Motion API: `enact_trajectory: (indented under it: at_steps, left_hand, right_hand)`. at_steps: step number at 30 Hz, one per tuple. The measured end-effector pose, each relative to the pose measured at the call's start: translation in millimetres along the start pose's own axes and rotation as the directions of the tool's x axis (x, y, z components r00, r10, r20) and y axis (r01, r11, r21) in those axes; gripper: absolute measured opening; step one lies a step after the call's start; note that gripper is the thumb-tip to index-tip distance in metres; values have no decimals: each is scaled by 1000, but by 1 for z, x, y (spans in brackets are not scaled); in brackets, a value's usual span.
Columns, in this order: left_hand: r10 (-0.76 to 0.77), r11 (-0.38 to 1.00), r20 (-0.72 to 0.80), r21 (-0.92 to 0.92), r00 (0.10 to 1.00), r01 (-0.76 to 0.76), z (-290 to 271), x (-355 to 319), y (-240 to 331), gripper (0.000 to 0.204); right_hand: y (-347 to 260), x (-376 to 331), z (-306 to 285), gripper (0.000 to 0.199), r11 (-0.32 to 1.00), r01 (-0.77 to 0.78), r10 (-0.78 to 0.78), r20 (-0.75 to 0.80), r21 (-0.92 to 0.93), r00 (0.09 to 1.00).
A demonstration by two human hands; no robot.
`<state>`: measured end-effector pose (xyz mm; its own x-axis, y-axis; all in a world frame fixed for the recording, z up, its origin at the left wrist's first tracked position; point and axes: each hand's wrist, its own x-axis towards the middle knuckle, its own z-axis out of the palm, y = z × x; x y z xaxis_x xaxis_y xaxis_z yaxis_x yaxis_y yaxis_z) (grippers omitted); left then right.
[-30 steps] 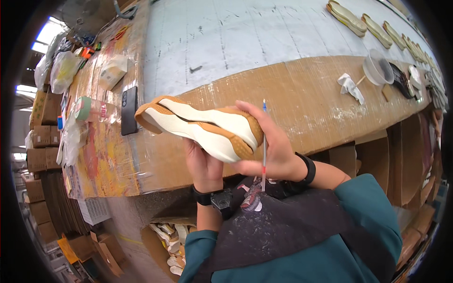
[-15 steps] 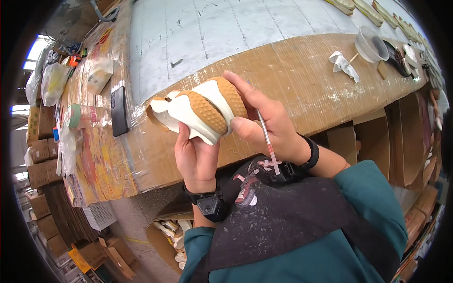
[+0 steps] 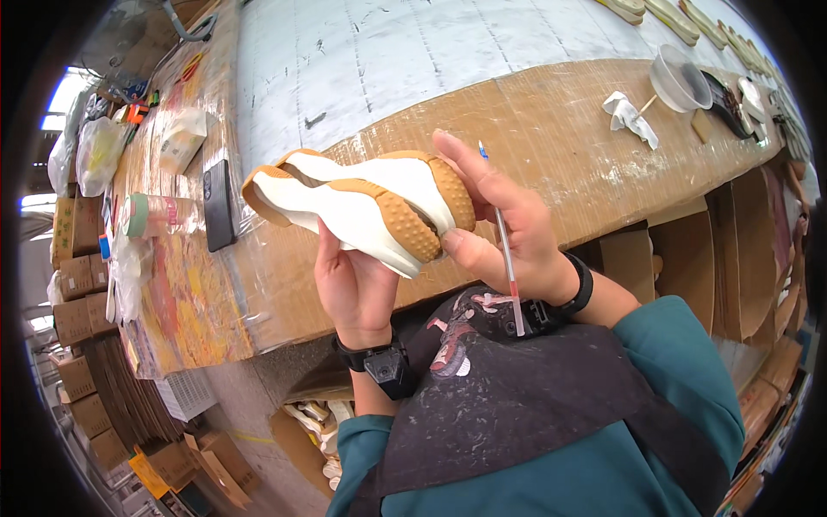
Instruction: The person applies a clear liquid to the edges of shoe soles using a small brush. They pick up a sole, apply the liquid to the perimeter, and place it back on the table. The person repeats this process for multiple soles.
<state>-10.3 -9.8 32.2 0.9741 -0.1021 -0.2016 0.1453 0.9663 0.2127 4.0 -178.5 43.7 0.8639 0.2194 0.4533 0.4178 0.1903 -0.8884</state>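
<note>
Shoe sole (image 3: 362, 205), white with tan rubber patches, is being held up in the air above the near edge of the workbench (image 3: 551, 146), tread side facing the camera and its long axis running left to right. The left hand (image 3: 351, 280) is gripping it from below, fingers curled up against the white underside near the middle. The right hand (image 3: 504, 228) is closing around the rounded tan end on the right, thumb pressing at the lower edge and fingers reaching over the top, while also pinching a thin brush (image 3: 506, 250) that is lying along the palm toward the wrist. Both wrists are wearing black bands. On the bench, a dark phone (image 3: 218, 205) is lying near the left end, beside a clear bottle (image 3: 155, 215) on its side. Toward the far right corner, a clear plastic cup (image 3: 679, 77) is sitting beside a crumpled white rag (image 3: 629, 116).
</note>
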Motion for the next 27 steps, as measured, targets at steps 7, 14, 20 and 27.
enact_trajectory:
  at_steps: [7, 14, 20, 27]
  left_hand:
    - [77, 991, 27, 110, 997, -79, -1, -2, 1, 42]
    - [127, 954, 356, 211, 926, -212, -19, -9, 16, 40]
    - [175, 943, 282, 228, 943, -243, -14, -9, 17, 41]
    - [319, 748, 81, 591, 944, -303, 15, -9, 7, 45]
  right_hand:
    - [-5, -4, -5, 59, 978, 37, -31, 31, -207, 999]
    - [-3, -5, -15, 63, 999, -34, 24, 231, 39, 973]
    - [-7, -4, -21, 70, 975, -192, 147, 319, 112, 936]
    - [-15, 11, -17, 74, 963, 155, -91, 274, -221, 957]
